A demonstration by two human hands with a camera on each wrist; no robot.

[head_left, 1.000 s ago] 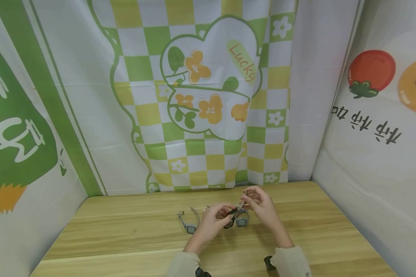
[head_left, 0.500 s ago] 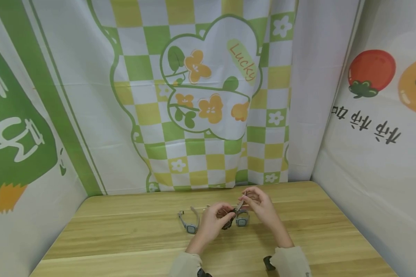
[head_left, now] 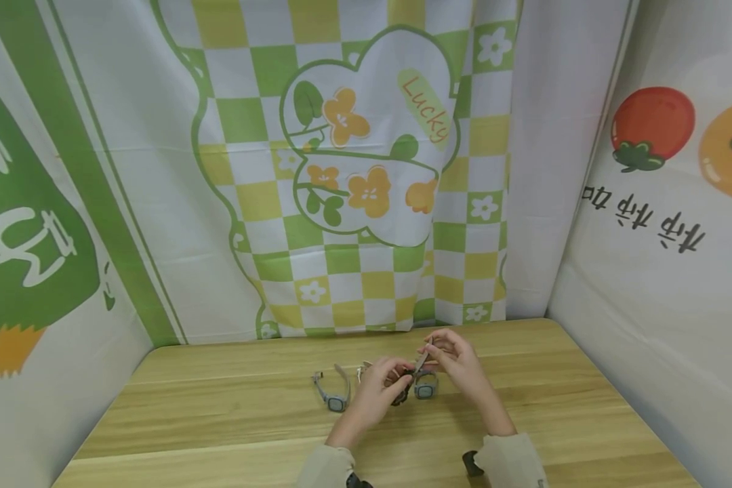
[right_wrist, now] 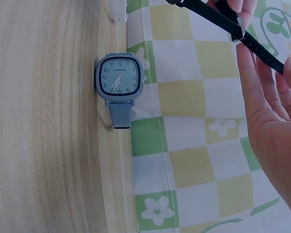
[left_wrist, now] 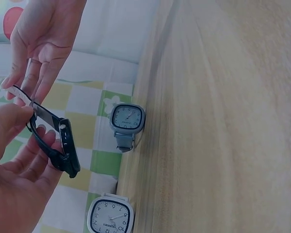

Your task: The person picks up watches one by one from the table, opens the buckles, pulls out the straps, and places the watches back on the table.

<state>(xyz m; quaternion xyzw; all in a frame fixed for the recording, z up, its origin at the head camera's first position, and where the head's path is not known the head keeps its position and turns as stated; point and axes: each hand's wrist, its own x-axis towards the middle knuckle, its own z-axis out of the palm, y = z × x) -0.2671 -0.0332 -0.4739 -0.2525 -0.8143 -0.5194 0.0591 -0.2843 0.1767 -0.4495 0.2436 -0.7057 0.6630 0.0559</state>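
Note:
A black wristwatch (left_wrist: 70, 148) hangs in the air between my two hands, its strap looped and threaded through a metal buckle (right_wrist: 238, 30). My left hand (head_left: 372, 393) holds it near the buckle, the thumb pressed on the strap and the fingers round the band below. With thumb and fingertips my right hand (head_left: 460, 359) pinches the free end of the strap (right_wrist: 262, 52). In the head view the left fingers partly cover the watch. Beneath the hands a blue-grey watch (head_left: 425, 391) stands on the table, its square dial facing me.
Another grey watch (head_left: 335, 404) with its strap spread stands left of my left hand. A white watch (left_wrist: 110, 216) is mostly hidden behind that hand in the head view. The wooden table (head_left: 219, 420) ends at a checkered cloth (head_left: 348, 291) hanging behind.
My left thumb and fingers have shifted slightly along the strap, closer to the right hand, and the black watch has tilted. The right hand keeps its pinch almost in place.

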